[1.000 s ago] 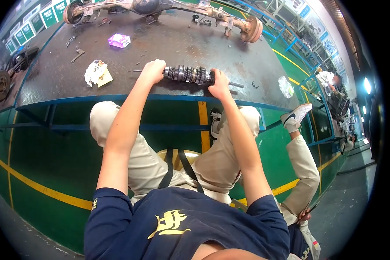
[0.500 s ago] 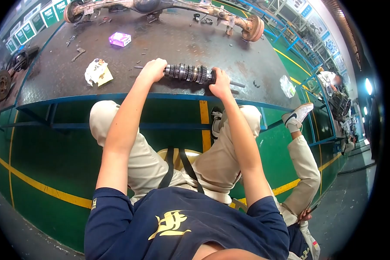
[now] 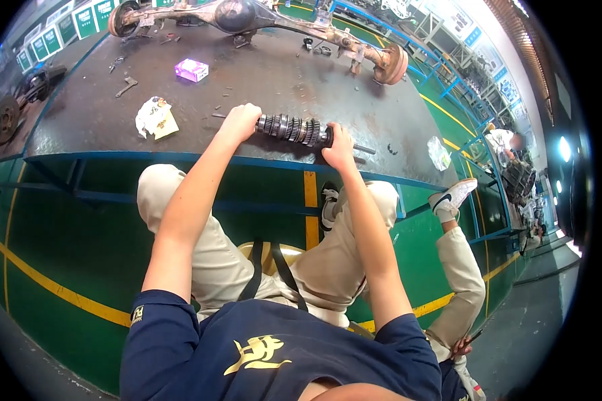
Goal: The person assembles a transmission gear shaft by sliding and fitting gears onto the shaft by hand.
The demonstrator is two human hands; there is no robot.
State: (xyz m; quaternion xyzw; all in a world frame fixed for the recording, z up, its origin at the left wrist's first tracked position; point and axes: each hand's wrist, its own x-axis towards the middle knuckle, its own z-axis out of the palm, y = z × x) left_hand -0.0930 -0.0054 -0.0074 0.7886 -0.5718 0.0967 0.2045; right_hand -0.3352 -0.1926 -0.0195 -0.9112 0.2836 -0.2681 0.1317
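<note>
A dark gear shaft [image 3: 291,129] with several toothed gears lies crosswise above the near edge of the steel table. My left hand [image 3: 241,121] is closed around its left end, and a thin rod tip pokes out beyond the knuckles. At the other end my right hand [image 3: 339,144] wraps round the shaft, whose slim bare end sticks out to the right. The parts of the shaft under both palms are hidden. I cannot tell whether the shaft touches the tabletop.
On the table [image 3: 201,107] are crumpled paper [image 3: 155,119], a purple box [image 3: 191,70], a wrench [image 3: 126,86] and a plastic bag [image 3: 439,154]. A rusty axle [image 3: 301,27] spans the back. Another person's leg [image 3: 458,267] extends at my right.
The camera view has shifted slightly, so the table sits lower in the picture. Both hands keep their hold on the gear shaft, with no clear movement along the table.
</note>
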